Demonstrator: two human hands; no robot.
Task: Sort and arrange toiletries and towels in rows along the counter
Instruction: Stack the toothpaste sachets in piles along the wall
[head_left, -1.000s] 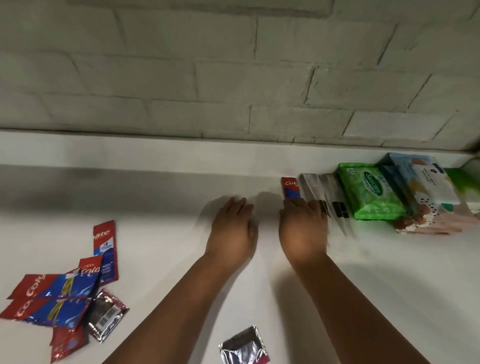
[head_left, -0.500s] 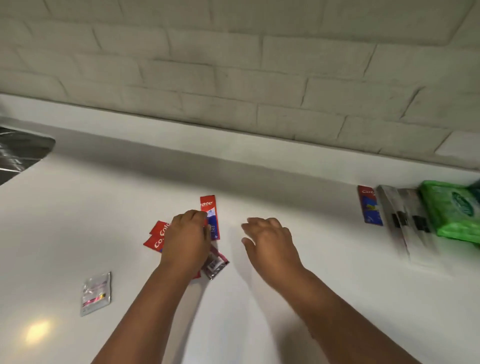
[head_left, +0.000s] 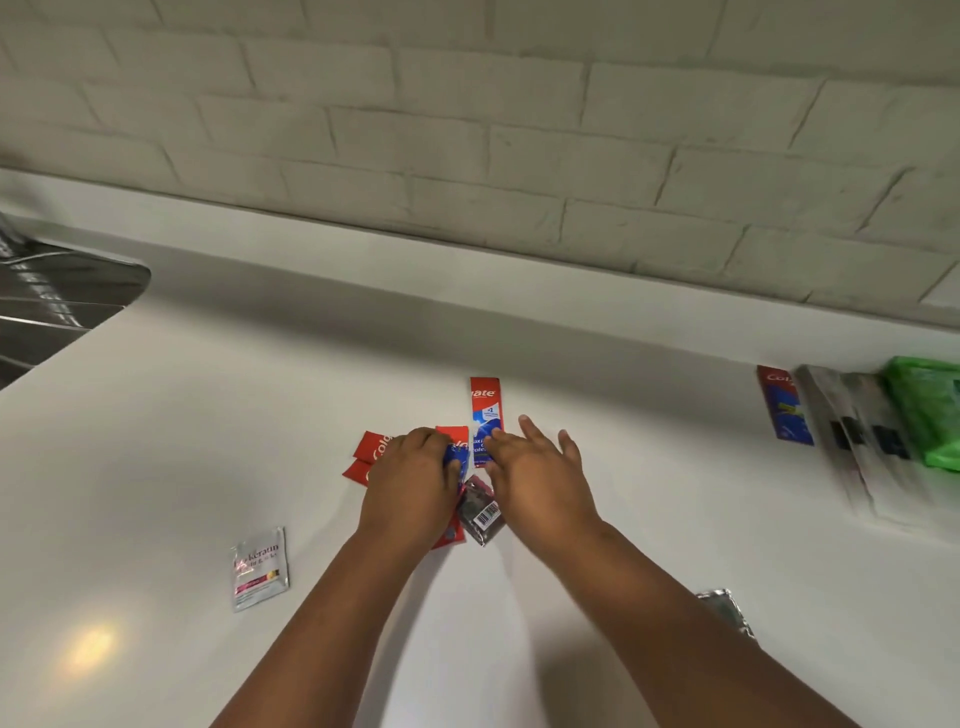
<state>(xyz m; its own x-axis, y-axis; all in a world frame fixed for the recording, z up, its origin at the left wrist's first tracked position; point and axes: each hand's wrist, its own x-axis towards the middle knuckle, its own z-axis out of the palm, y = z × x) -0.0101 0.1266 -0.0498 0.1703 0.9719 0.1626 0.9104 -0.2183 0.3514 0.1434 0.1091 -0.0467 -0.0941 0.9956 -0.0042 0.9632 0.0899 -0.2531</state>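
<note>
A small heap of red and blue toothpaste sachets (head_left: 375, 448) lies mid-counter. My left hand (head_left: 410, 480) covers the heap, fingers curled around one toothpaste sachet (head_left: 458, 451). One more toothpaste sachet (head_left: 485, 415) lies flat just behind, and my right hand (head_left: 535, 467) hovers over its near end with fingers spread, holding nothing. A dark foil sachet with a barcode (head_left: 480, 512) sits between my wrists. At the far right a single toothpaste sachet (head_left: 784, 413) starts a row beside clear packets (head_left: 857, 436) and a green wipes pack (head_left: 930, 415).
A silver shampoo sachet (head_left: 258, 569) lies alone at the left front. Another foil sachet (head_left: 727, 613) peeks out beside my right forearm. A steel sink (head_left: 57, 306) occupies the far left. The tiled wall (head_left: 467, 130) rises behind the white counter (head_left: 208, 415).
Both hands left the row at the right and came to the sachet heap. My left hand has closed on a toothpaste sachet; my right hand moved in beside it.
</note>
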